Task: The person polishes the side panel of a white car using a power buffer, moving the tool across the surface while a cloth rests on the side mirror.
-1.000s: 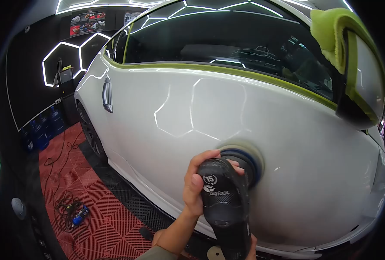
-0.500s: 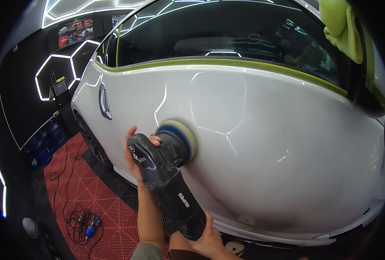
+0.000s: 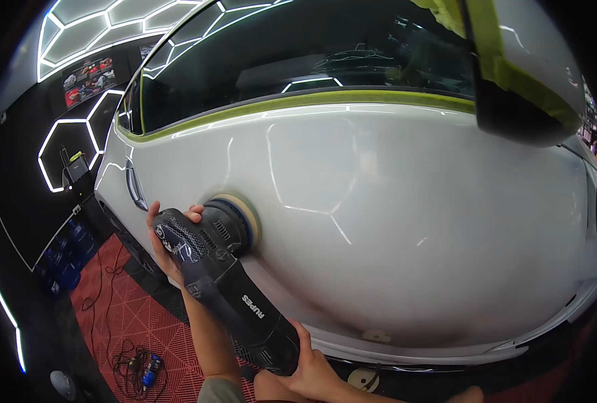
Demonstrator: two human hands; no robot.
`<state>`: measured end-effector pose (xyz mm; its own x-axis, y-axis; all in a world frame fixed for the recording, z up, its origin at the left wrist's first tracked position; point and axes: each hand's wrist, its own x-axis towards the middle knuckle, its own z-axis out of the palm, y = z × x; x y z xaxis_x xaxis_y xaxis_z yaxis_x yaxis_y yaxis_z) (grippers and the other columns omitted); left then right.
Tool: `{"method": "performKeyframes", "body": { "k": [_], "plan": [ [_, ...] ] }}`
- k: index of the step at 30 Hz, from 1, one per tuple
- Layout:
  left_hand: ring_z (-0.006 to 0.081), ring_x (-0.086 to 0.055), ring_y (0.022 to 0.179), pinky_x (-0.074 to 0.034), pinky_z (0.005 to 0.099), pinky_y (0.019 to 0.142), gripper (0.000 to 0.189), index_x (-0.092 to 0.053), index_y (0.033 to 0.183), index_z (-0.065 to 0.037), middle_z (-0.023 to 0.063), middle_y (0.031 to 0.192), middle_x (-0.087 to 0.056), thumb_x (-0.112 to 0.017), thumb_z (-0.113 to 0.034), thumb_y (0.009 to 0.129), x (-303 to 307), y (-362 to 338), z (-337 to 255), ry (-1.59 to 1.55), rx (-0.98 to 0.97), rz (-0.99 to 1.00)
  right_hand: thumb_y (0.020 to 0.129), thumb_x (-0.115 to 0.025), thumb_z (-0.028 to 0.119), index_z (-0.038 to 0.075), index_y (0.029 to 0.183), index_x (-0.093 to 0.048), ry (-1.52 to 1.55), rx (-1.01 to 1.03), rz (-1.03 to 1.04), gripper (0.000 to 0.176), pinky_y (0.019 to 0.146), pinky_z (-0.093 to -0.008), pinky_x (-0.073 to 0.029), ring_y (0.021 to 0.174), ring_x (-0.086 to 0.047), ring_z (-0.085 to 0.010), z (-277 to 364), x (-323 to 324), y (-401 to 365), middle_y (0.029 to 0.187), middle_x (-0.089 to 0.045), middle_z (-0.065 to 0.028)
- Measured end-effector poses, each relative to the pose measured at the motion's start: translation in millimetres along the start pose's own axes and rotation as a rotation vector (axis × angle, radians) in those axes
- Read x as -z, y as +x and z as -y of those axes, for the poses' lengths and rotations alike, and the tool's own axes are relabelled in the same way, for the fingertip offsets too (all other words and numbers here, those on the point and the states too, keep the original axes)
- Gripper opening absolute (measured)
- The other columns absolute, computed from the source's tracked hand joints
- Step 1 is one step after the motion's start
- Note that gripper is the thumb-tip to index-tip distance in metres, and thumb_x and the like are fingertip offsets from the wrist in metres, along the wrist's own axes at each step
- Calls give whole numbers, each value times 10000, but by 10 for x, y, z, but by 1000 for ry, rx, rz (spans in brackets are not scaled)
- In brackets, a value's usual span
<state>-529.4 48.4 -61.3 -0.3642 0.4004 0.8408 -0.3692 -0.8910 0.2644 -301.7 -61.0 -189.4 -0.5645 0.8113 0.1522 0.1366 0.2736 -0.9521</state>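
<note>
From my feed, a hand could pass over the door panel [image 3: 406, 221] right of centre. The polisher [image 3: 237, 285] blocks the lower left (I count 2 hands on it, the left hand [image 3: 161, 245] at its head, the right hand [image 3: 312, 366] at its rear). The side mirror [image 3: 523, 111] juts out at upper right.

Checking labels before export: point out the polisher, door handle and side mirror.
Polisher [image 3: 224, 283]: head view, middle of the black body.
Door handle [image 3: 134, 184]: head view, middle of its silver grip.
Side mirror [image 3: 540, 59]: head view, on its pale shell.
</note>
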Motion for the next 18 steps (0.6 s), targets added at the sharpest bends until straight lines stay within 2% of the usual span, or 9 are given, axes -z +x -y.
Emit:
{"method": "performKeyframes", "body": {
  "k": [1,5,7,8,10,15,17,18],
  "plan": [
    [349,-604,1012,-369,428,1031,495,-374,1379,-75,231,903,-654,-284,-419,1035,-145,-38,41,-7,7,9,736,-760,163,83,1479,-7,1,58,-25,1061,724,-498,-539,736,-655,-476,-14,85,-86,763,-645,-272],
    [365,-645,904,-359,442,1076,487,-382,1339,-51,254,848,-658,-244,-405,1033,-557,-196,161,30,-45,59,772,-755,214,73,1477,-3,-7,66,-37,1041,758,-486,-546,785,-657,-481,43,459,-451,848,-652,-287],
    [365,-657,845,-354,444,1093,480,-392,1306,-35,261,811,-651,-236,-399,1034,-779,-255,246,-29,-40,136,749,-792,183,38,1473,-28,15,-29,-22,1062,847,-452,-532,911,-676,-414,118,628,-613,1014,-642,-281],
    [361,-659,840,-370,447,1075,465,-395,1286,-29,263,799,-650,-225,-383,1036,-908,-286,293,-42,-40,148,749,-792,183,38,1473,-28,21,-27,-31,1062,847,-452,-532,911,-676,-414,165,699,-724,1014,-642,-281],
    [360,-659,827,-383,451,1056,463,-395,1276,-31,261,791,-650,-228,-388,1033,-1197,-358,372,-28,-41,157,758,-755,201,21,1440,-158,142,34,-174,925,967,-449,-432,1200,-517,-437,258,827,-933,1275,-510,-293],
    [356,-660,776,-411,459,1004,450,-402,1227,-39,247,762,-649,-243,-407,1023,-1895,-616,591,-21,-74,229,768,-746,204,61,1441,-173,135,5,-201,894,924,-470,-458,1151,-537,-471,187,1297,-1495,1255,-518,-318],
    [355,-658,749,-406,469,998,449,-408,1199,-46,236,745,-647,-258,-427,1014,-2201,-734,675,-7,-67,238,766,-750,202,50,1443,-169,96,-232,-157,905,968,-449,-438,1199,-517,-448,185,1488,-1711,1292,-502,-307],
    [349,-657,744,-415,471,968,448,-407,1193,-50,235,740,-648,-254,-429,1010,-2367,-800,717,-18,-64,232,766,-750,202,50,1443,-169,90,-228,-180,905,968,-449,-438,1199,-517,-448,59,1534,-1820,1292,-502,-307]
  ]
}}
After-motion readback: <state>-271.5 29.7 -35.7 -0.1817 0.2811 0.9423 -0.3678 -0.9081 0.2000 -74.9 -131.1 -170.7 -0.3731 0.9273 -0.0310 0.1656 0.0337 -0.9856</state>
